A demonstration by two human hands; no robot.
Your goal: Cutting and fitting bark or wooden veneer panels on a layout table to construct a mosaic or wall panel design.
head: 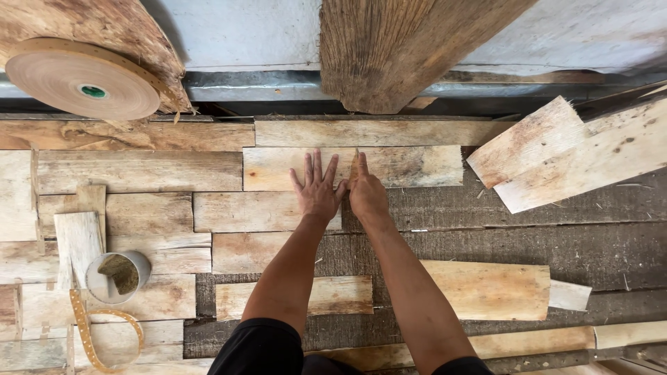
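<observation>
**Veneer sheets part laid; upper row in hand**

Your left hand lies flat, fingers spread and gripping nothing, on the thin wood veneer sheet at about 12 o'clock from your body; your right hand is just beside it, closed around a small pointed thing whose tip shows above the knuckles; you cannot tell from here whether it is a blade or a sliver of wood.

As a judgement: the patchwork is well begun; joined strips fill the surface from 9 to 11 o'clock, while the grey work surface from 2 to 4 o'clock is bare of laid pieces; loose sheets wait at 2 o'clock, and a wider sheet at 4 o'clock.

A roll of perforated paper tape sits at 10 o'clock; a grey cup and a loose tape strip at 8 o'clock; the cup's contents are unclear.

Your forearms hide part of the lower strips; the log at 12 o'clock is cut off by the top edge.
</observation>
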